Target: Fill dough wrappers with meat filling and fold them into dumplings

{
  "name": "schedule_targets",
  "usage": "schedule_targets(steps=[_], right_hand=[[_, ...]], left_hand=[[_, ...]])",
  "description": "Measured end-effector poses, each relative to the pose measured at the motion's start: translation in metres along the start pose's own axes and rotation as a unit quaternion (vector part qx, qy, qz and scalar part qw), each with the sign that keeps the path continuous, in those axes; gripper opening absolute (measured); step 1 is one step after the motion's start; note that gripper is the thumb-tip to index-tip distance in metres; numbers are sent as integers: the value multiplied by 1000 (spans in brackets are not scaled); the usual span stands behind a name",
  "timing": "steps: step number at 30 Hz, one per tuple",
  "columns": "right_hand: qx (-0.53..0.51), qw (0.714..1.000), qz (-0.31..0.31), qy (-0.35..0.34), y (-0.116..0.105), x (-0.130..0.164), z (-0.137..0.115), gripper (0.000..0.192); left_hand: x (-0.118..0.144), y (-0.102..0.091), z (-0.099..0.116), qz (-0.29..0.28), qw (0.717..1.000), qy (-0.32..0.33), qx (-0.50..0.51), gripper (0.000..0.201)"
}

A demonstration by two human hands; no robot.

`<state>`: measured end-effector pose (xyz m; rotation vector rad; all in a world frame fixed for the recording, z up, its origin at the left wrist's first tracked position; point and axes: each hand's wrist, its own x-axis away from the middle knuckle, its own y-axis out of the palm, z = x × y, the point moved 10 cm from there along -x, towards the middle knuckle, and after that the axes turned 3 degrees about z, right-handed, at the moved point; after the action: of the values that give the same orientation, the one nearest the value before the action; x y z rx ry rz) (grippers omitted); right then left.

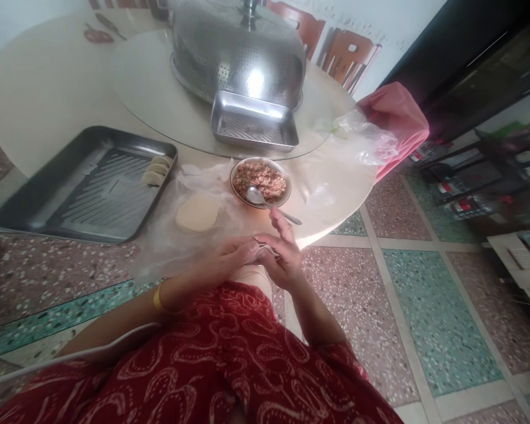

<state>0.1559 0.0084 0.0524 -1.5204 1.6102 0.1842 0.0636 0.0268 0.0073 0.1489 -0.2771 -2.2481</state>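
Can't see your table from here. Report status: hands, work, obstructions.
Left hand and right hand pinched together on a dumpling. Filling bowl with spoon just ahead. Nothing in the way.

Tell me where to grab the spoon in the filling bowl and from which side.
Grip the spoon by its handle end, which juts over the rim of the bowl toward the right hand. Come from the near right: the spoon's head lies in the filling, while the handle is bare and clear above the table.
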Motion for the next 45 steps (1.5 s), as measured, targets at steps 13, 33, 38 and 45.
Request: schedule_targets(steps=[13,33,38,45], right_hand=[[-132,981,116,82,2,-1,15,18],[-184,956,97,208,15,-6,27,13],[-144,973,59,173,18,-10,19,9],[-78,992,27,100,20,-15,1,5]], left_hand=[[-2,-14,10,32,999,29,-18,52],[2,-63,45,206,943,31,-259,20],[-1,-61,46,190,962,30,-194,21],[-1,-56,52,163,961,60,-214,16]])
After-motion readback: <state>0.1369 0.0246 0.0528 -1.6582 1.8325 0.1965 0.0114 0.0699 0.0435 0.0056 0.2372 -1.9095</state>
